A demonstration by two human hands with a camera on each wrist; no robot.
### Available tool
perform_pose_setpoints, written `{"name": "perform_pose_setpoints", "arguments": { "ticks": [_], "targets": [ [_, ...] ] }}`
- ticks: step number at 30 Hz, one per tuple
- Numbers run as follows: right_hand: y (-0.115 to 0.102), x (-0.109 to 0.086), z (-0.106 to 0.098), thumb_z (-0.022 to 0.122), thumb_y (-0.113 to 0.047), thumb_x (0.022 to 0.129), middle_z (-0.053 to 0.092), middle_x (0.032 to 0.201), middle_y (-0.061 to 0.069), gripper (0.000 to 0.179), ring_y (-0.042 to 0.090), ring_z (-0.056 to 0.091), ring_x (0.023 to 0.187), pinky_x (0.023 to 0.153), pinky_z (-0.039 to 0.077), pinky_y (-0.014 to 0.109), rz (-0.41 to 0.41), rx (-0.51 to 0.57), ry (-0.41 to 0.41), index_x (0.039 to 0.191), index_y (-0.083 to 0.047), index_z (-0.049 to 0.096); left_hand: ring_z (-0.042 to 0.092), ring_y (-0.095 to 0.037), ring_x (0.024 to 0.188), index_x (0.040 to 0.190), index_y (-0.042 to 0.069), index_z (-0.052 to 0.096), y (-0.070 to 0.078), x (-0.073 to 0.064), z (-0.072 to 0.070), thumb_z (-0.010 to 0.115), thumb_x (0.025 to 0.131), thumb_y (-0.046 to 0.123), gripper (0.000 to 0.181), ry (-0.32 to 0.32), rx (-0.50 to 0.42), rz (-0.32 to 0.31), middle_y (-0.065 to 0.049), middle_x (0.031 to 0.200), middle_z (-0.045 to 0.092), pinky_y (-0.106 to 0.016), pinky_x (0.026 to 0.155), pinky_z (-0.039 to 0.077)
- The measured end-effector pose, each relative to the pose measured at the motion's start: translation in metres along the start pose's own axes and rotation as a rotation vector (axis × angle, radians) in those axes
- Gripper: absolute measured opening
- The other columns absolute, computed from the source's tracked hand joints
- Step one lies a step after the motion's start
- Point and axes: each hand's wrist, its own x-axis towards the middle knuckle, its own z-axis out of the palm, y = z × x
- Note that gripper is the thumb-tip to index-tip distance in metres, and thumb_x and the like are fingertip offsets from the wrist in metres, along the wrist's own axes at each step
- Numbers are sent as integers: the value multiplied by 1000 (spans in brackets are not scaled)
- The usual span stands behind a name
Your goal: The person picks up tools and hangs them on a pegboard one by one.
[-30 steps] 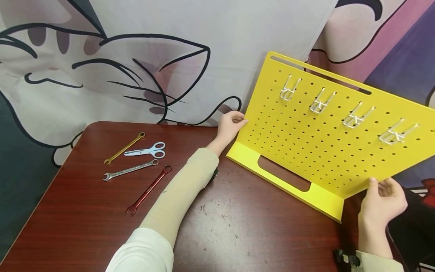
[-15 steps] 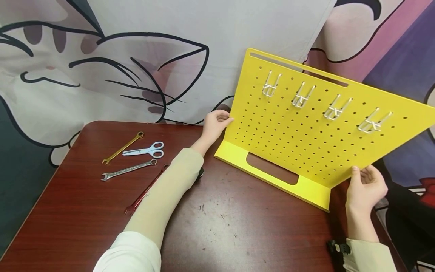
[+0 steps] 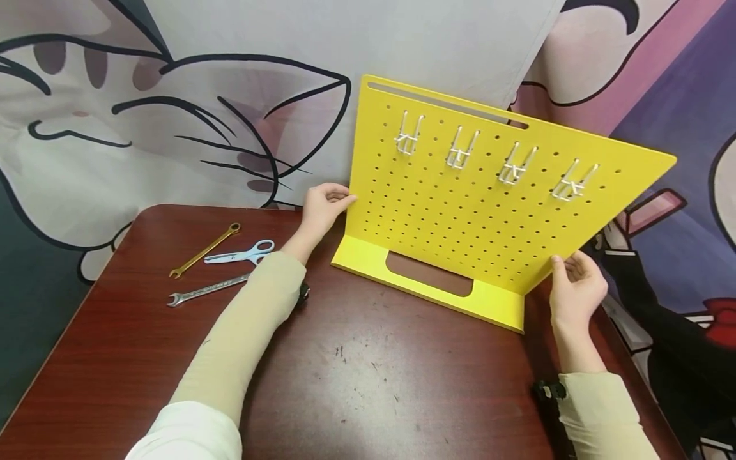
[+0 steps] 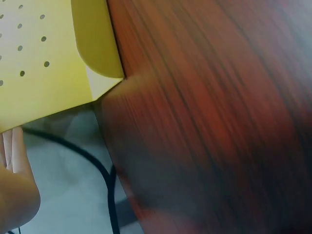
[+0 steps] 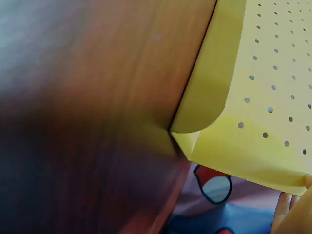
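Observation:
A yellow pegboard stands upright on its flanged base, leaning back slightly, towards the back right of the table. My left hand pinches its left edge between thumb and fingers. On the opposite edge, lower down, my right hand grips the board the same way. Several white wire hooks hang in a row near its top. In the left wrist view, the left hand is partly cut off beside the board's edge. Fingers of the right hand show under the panel's edge in the right wrist view.
On the left of the brown table lie a gold wrench, light blue scissors and a silver wrench, whose end my left forearm covers. A printed cloth hangs behind the table.
Both hands have moved the pegboard leftwards along the table, keeping their hold on its edges. My left forearm now hides the red wrench that showed earlier.

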Motion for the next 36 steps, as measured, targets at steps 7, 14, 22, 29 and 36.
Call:
{"name": "perform_pose_setpoints", "arguments": {
  "ticks": [7,14,22,29,36],
  "targets": [
    [-7,1,25,70,2,98,62,79,-30,16,-7,60,78,78,50,8,-31,-29,-81,113,4,75,75,-32,105,115,-6,76,-8,-3,-33,82,95,13,28,22,50,-13,-26,116,78,-27,90,63],
    [-15,1,47,72,3,96,62,80,-26,20,-6,62,78,78,52,8,-37,12,-125,115,8,75,71,-10,91,116,-4,76,-14,-12,-61,81,95,15,29,46,93,-19,-25,117,77,-15,84,57],
    [-23,2,68,71,3,96,67,83,-20,22,-7,62,78,79,52,8,-57,25,-182,117,9,75,66,12,77,115,-8,75,-18,-22,-83,82,95,15,31,66,44,-42,-15,106,77,-9,77,57],
    [-25,5,75,74,-3,98,63,82,-30,24,-7,61,79,79,50,7,-53,-30,-210,120,7,75,66,14,72,114,-10,74,-17,-26,-94,83,94,15,33,69,63,-41,11,87,71,-7,72,56],
    [-23,7,74,73,-2,99,77,99,7,24,-7,61,81,82,50,8,-43,-60,-209,121,7,75,66,14,75,116,-13,71,-16,-27,-92,82,94,13,36,53,29,-43,24,81,66,-6,74,57]
  ]
}}
